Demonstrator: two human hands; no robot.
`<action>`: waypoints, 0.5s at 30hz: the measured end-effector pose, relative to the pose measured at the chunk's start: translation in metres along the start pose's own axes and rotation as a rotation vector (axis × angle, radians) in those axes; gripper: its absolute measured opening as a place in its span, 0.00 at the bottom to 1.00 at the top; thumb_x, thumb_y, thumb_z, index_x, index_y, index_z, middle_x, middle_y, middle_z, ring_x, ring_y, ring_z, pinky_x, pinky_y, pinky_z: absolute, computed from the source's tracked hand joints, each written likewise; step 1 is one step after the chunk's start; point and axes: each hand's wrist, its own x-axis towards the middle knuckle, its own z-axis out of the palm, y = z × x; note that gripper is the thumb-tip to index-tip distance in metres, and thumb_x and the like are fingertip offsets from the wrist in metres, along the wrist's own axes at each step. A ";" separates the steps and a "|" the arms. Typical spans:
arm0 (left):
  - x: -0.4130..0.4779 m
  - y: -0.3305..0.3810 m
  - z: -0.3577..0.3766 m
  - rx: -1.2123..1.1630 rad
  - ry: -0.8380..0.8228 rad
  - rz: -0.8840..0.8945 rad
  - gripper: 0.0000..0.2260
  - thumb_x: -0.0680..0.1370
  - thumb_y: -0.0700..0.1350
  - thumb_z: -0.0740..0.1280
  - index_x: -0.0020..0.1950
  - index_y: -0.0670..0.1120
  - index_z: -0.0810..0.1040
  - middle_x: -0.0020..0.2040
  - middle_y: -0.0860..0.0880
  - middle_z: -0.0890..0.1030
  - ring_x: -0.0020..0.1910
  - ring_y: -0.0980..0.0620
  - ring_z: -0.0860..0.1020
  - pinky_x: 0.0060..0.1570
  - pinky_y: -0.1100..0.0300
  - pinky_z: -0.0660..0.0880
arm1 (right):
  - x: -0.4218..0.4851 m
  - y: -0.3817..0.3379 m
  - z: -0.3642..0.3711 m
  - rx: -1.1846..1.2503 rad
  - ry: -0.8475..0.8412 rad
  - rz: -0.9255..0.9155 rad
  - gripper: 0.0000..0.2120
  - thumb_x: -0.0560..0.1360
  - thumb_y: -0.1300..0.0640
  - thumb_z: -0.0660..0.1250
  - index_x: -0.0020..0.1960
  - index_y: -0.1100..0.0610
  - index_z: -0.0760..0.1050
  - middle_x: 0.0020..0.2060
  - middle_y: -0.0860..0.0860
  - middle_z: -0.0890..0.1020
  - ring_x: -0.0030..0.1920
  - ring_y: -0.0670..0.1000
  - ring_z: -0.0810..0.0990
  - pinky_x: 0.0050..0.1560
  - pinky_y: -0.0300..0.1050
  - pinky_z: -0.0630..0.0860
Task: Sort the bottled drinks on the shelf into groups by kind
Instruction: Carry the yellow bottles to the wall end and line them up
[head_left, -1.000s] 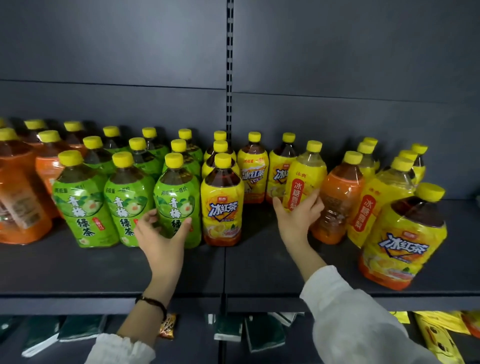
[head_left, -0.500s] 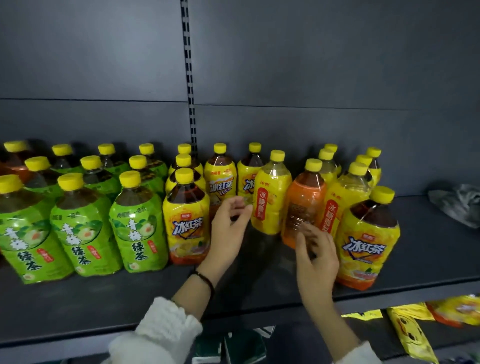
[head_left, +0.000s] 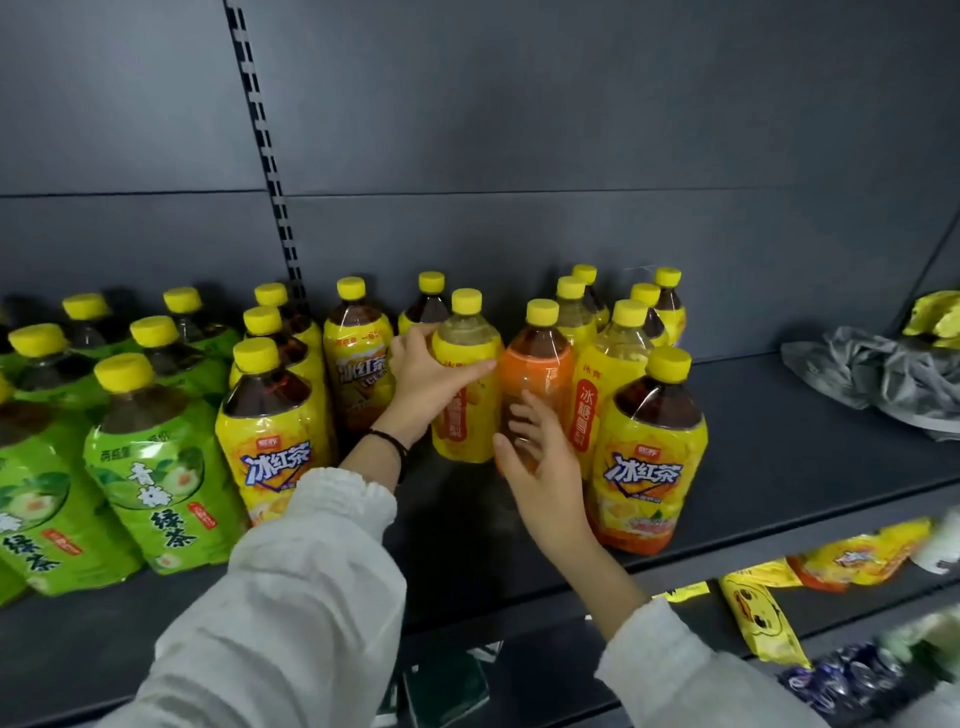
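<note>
Since the pale yellow bottle (head_left: 465, 338) stands mid-shelf among other kinds, I have the left hand (head_left: 426, 374) gripping it, fingers curled across its front, ready, I judge, to carry it to its own sort. Just right of that grip stands the orange bottle (head_left: 537, 364), where the right hand (head_left: 550, 483) lies spread and loose against the front, holding nothing. Left of the grip are the iced tea bottles (head_left: 272, 441), then the green tea bottles (head_left: 150, 467), and further right more pale ones (head_left: 618, 364) wait on the shelf (head_left: 779, 441).
</note>
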 end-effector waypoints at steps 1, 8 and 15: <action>-0.001 0.001 -0.004 -0.036 -0.010 -0.001 0.38 0.59 0.57 0.79 0.62 0.53 0.63 0.60 0.51 0.67 0.65 0.49 0.68 0.63 0.48 0.70 | 0.002 0.000 0.000 0.018 -0.009 0.010 0.27 0.75 0.59 0.69 0.72 0.54 0.66 0.61 0.48 0.76 0.60 0.44 0.76 0.58 0.35 0.74; -0.035 0.005 -0.028 -0.026 -0.012 0.078 0.32 0.64 0.49 0.80 0.57 0.50 0.62 0.51 0.58 0.72 0.51 0.61 0.74 0.47 0.60 0.74 | 0.002 0.005 0.004 0.036 -0.063 0.009 0.29 0.75 0.56 0.70 0.73 0.50 0.64 0.64 0.46 0.72 0.63 0.41 0.73 0.61 0.34 0.72; -0.075 0.008 -0.031 -0.106 0.024 0.053 0.32 0.64 0.49 0.79 0.58 0.51 0.61 0.51 0.58 0.74 0.51 0.61 0.76 0.48 0.60 0.76 | -0.010 -0.006 -0.004 -0.008 -0.069 -0.094 0.20 0.76 0.57 0.70 0.67 0.51 0.71 0.59 0.48 0.78 0.58 0.44 0.78 0.57 0.46 0.78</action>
